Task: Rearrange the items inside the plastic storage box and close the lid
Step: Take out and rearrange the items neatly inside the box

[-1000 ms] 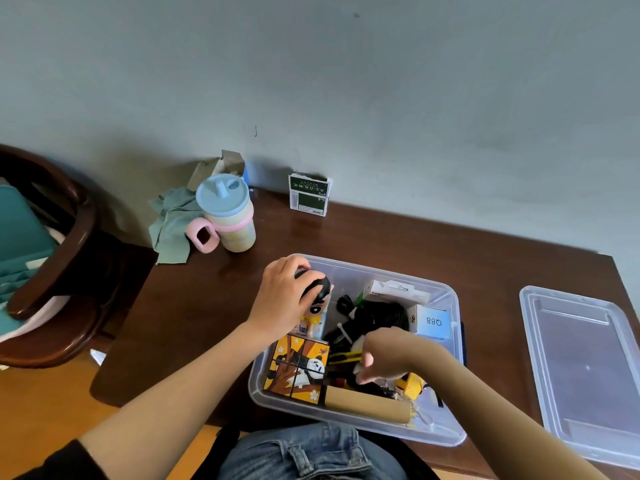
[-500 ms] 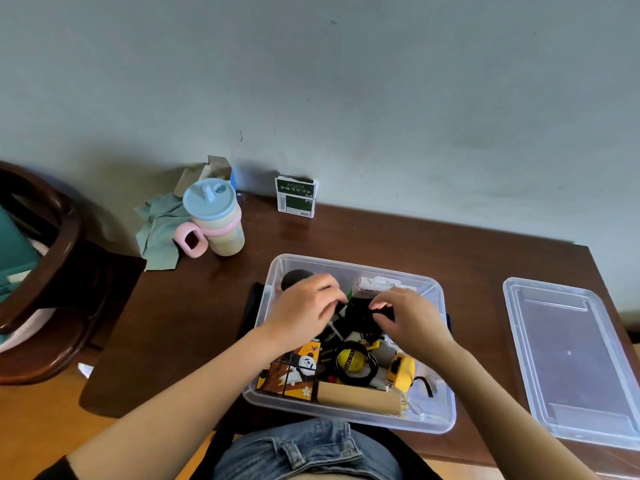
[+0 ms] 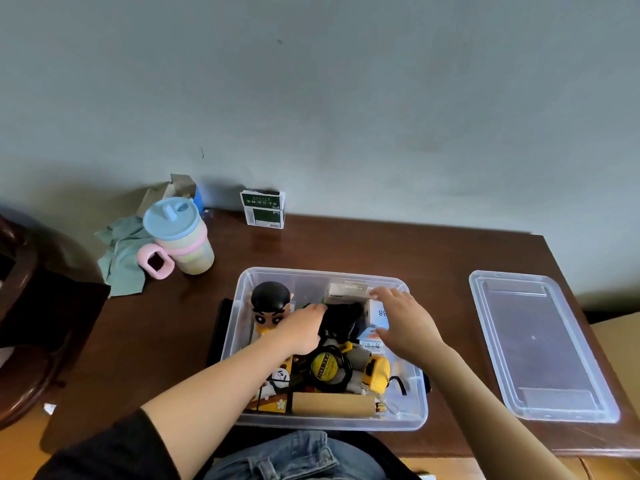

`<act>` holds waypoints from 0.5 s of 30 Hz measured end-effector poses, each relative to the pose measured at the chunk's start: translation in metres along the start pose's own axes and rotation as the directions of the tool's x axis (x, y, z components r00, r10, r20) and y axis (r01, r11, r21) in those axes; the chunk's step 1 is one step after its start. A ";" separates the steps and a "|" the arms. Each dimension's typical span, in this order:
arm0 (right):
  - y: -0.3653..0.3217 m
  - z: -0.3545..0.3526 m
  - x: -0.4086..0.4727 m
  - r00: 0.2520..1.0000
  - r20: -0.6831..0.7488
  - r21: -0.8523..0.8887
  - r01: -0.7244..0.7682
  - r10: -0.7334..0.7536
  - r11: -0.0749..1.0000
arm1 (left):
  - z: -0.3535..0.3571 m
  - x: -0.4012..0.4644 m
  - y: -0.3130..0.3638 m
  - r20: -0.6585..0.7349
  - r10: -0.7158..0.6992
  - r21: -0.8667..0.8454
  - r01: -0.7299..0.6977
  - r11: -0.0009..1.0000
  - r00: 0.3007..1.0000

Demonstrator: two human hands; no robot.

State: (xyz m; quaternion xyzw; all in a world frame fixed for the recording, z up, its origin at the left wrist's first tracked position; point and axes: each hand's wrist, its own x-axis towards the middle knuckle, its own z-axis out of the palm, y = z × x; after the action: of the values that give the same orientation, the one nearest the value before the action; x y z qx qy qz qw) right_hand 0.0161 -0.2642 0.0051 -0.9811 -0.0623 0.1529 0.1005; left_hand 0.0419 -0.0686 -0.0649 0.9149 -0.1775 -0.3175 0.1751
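The clear plastic storage box stands open at the table's front middle. Its lid lies flat to the right, apart from it. A black-haired cartoon figure stands in the box's back left corner. My left hand reaches in beside it, fingers curled on a black bundle. My right hand spans a small blue-and-white carton at the back right, thumb under, fingers over. In front lie a yellow tape roll, a yellow tape measure, a panda picture cube and a tan cylinder.
A lidded blue cup with a pink handle and a green cloth sit at the back left. A green-and-white carton stands against the wall. A dark wooden chair is left of the table.
My left hand let go of the cartoon figure, which now stands in the back left corner, and moved to the black bundle. My right hand moved from the front items to the blue-and-white carton.
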 end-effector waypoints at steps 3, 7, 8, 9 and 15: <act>0.002 0.005 0.002 1.000 -0.017 -0.048 0.009 -0.010 0.999 | 0.000 0.007 0.004 0.039 -0.041 0.060 0.039 0.997 0.998; 0.003 0.010 0.004 0.999 0.005 -0.129 0.051 -0.051 0.990 | 0.002 0.013 0.008 0.087 -0.138 0.162 0.122 0.979 0.987; 0.004 0.011 0.004 0.998 0.010 -0.136 0.058 -0.058 0.989 | 0.003 0.015 0.009 0.095 -0.138 0.170 0.121 0.978 0.986; 0.004 0.012 0.004 0.998 0.010 -0.140 0.064 -0.063 0.988 | 0.003 0.016 0.008 0.099 -0.133 0.175 0.114 0.978 0.986; 0.005 0.013 0.002 0.997 0.011 -0.131 0.083 -0.082 0.988 | 0.000 0.022 0.010 0.175 -0.191 0.194 0.157 0.968 0.966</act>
State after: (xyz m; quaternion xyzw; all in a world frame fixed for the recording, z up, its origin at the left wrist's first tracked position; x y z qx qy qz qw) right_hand 0.0147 -0.2661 -0.0090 -0.9817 -0.1131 0.1471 0.0420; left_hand 0.0558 -0.0868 -0.0725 0.9040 -0.1399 -0.4015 0.0459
